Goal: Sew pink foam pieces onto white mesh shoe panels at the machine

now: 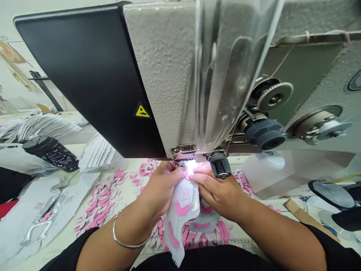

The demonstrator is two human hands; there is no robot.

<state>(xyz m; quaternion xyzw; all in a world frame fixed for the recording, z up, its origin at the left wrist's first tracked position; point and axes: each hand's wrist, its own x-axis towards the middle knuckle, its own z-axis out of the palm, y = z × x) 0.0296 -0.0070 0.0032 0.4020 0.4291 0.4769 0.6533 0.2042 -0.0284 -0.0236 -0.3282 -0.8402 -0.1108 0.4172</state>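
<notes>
A white mesh fabric piece (180, 210) with pink curved patches hangs from under the sewing machine (160, 71) toward me. My left hand (162, 188) pinches its upper left edge, close by the brightly lit needle area (190, 167). On the other side my right hand (217, 188) presses the same piece, fingertips near the needle. Glare hides the exact stitching point. Another mesh piece with pink patches (207, 216) lies beneath, partly covered.
Loose pink cut pieces (98, 203) are scattered over the table around my hands. A black patterned bottle (52, 152) lies at left beside stacked white pieces (98, 152). Scissors or a metal tool (42, 226) rest on white fabric. A round dark-rimmed object (331, 194) is at right.
</notes>
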